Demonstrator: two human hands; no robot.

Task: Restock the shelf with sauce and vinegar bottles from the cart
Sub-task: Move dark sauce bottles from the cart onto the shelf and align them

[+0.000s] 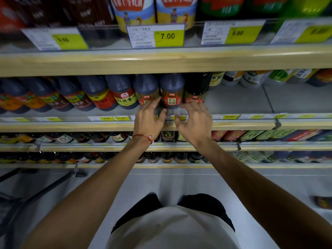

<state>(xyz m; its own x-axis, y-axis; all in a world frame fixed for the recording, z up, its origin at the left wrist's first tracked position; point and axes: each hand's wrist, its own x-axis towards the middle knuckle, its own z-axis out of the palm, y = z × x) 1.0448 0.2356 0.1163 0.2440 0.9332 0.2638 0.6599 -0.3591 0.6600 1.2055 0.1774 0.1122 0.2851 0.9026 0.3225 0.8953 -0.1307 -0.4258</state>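
Store aisle before us, the bottle [172,92] stood at the front of the shelf [242,99] between its neighbours [147,90]. Our left hand [149,119] touched its lower left side, thumb at the base; whether it gripped, we could not tell. Our right hand [195,121] hovered released, fingers spread, just beside. We judged it best to square the label forward, seat the bottle flush, then let go.

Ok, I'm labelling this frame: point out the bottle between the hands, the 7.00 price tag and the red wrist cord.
bottle [172,100]: head view, on its front label.
7.00 price tag [168,36]: head view, on its yellow panel.
red wrist cord [142,136]: head view, on the strand across the wrist.
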